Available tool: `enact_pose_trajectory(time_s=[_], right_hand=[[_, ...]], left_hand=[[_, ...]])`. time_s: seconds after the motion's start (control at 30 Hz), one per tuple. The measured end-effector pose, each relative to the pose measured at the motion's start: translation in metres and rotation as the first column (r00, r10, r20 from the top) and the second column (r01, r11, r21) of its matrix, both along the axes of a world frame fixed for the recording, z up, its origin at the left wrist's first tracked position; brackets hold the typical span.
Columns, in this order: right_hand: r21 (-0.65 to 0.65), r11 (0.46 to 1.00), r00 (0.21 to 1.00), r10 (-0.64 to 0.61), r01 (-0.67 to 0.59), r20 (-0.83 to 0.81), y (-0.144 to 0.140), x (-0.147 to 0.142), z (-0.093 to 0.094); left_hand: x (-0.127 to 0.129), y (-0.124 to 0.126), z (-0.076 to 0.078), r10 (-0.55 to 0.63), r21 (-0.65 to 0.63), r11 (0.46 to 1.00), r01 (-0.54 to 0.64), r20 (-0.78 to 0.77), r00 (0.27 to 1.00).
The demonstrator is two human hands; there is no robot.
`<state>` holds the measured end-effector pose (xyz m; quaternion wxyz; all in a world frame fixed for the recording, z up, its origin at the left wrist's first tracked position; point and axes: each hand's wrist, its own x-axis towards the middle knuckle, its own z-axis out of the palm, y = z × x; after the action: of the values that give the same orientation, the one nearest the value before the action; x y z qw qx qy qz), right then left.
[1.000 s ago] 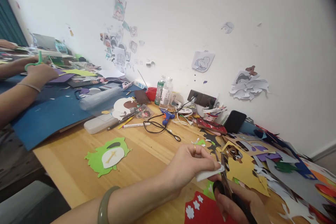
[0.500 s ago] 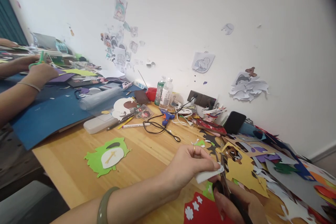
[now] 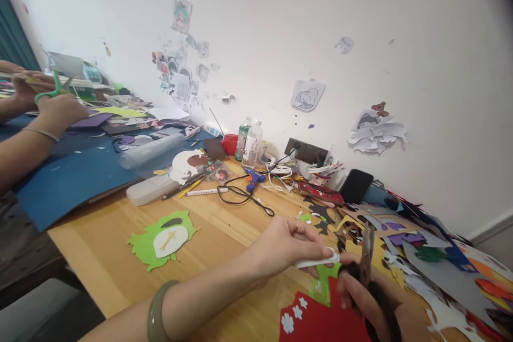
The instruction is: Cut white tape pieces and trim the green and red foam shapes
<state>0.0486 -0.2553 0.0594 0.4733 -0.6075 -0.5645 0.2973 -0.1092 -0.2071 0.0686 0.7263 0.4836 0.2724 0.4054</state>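
Between the thumb and fingers of my left hand [image 3: 294,246] is a small white piece of paper [image 3: 316,259], pinched near its right end. My right hand [image 3: 368,299] grips black-handled scissors [image 3: 367,256], their blades pointing up and away from the paper. A fingertip of my right hand is close to the paper's right end; whether it touches, I cannot tell. Below both hands lies a red sheet [image 3: 316,320] with small white flower shapes [image 3: 297,312] on it. A green scrap [image 3: 320,283] sits at the red sheet's upper edge.
To the left lies a green cutout [image 3: 160,240] with a white oval. A blue glue gun [image 3: 253,179] and its black cable are behind. Paper scraps [image 3: 433,256] pile up on the right. Far left, another person's hand [image 3: 64,109] holds green scissors [image 3: 56,88].
My scissors have come away from the white paper, moving right and turning upward. The paper has tilted flatter in my left hand. The other person's green scissors have opened.
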Motion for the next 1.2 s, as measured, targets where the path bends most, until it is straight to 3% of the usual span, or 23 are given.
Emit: enact_pose_trajectory(time_s=[0.2, 0.3, 0.4, 0.57, 0.7, 0.83, 1.1, 1.2], right_hand=[[0.082, 0.995, 0.989, 0.062, -0.051, -0.133, 0.008, 0.011, -0.014], [0.069, 0.996, 0.985, 0.061, -0.05, -0.164, 0.012, 0.014, -0.019], [0.083, 0.997, 0.969, 0.029, -0.009, -0.244, 0.013, 0.012, -0.019], [0.061, 0.993, 0.944, -0.076, 0.101, -0.321, 0.007, 0.004, -0.009], [0.083, 0.976, 0.921, -0.161, 0.203, -0.354, -0.001, -0.011, -0.001], [0.1, 0.969, 0.909, -0.171, 0.225, -0.381, -0.005, -0.025, 0.001], [0.106, 0.972, 0.922, -0.162, 0.211, -0.352, -0.006, -0.026, 0.001], [0.079, 0.988, 0.944, -0.102, 0.133, -0.313, -0.002, -0.016, -0.003]], left_hand=[[0.003, 0.001, -0.009, -0.029, 0.158, 0.986, 0.056, -0.17, 0.985], [0.003, 0.002, -0.009, -0.035, 0.132, 0.99, 0.056, -0.159, 0.987], [0.004, 0.0, -0.007, -0.031, 0.02, 0.999, 0.031, -0.032, 0.999], [0.014, -0.01, -0.011, 0.107, -0.161, 0.985, -0.064, 0.276, 0.955], [0.025, -0.02, -0.018, 0.034, -0.14, 0.99, -0.006, 0.201, 0.979], [0.028, -0.022, -0.019, 0.071, -0.167, 0.985, -0.047, 0.144, 0.987], [0.028, -0.021, -0.016, 0.122, -0.179, 0.978, -0.103, 0.101, 0.987], [0.024, -0.02, -0.015, 0.157, -0.144, 0.979, -0.145, 0.08, 0.984]])
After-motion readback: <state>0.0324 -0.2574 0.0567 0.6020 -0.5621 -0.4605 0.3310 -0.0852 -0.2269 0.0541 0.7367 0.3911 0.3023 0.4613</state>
